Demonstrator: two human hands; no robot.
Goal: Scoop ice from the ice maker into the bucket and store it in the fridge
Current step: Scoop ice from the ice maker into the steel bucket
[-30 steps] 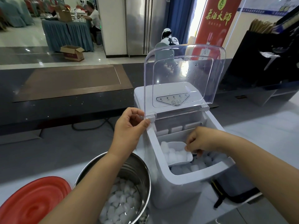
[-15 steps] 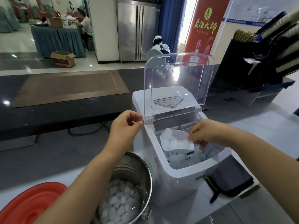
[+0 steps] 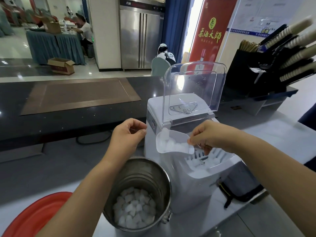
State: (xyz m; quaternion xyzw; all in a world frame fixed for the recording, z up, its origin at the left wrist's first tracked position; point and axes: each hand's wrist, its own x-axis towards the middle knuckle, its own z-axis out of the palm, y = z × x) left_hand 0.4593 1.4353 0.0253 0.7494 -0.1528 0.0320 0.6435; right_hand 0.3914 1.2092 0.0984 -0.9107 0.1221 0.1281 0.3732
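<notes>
The white ice maker [image 3: 193,183] stands on the counter with its clear lid [image 3: 193,89] raised. My right hand [image 3: 210,135] pinches the handle end of a white plastic scoop [image 3: 172,142] heaped with ice, held above the machine's front left corner. Ice lies in the basket [image 3: 205,159] below it. My left hand [image 3: 127,135], fingers curled, hovers by the machine's left side and holds nothing that I can see. The steel bucket [image 3: 150,175] sits lower left of the scoop with ice cubes [image 3: 135,211] in its bottom.
A red round lid [image 3: 34,218] lies at the bottom left. A dark pouch [image 3: 239,183] sits right of the ice maker. A black cup dispenser [image 3: 277,62] stands at the right. A steel fridge [image 3: 142,35] is across the room behind the dark counter [image 3: 68,117].
My right hand has lifted the full scoop out of the ice basket and moved it left, up past the machine's rim. My left hand stayed by the lid's left corner.
</notes>
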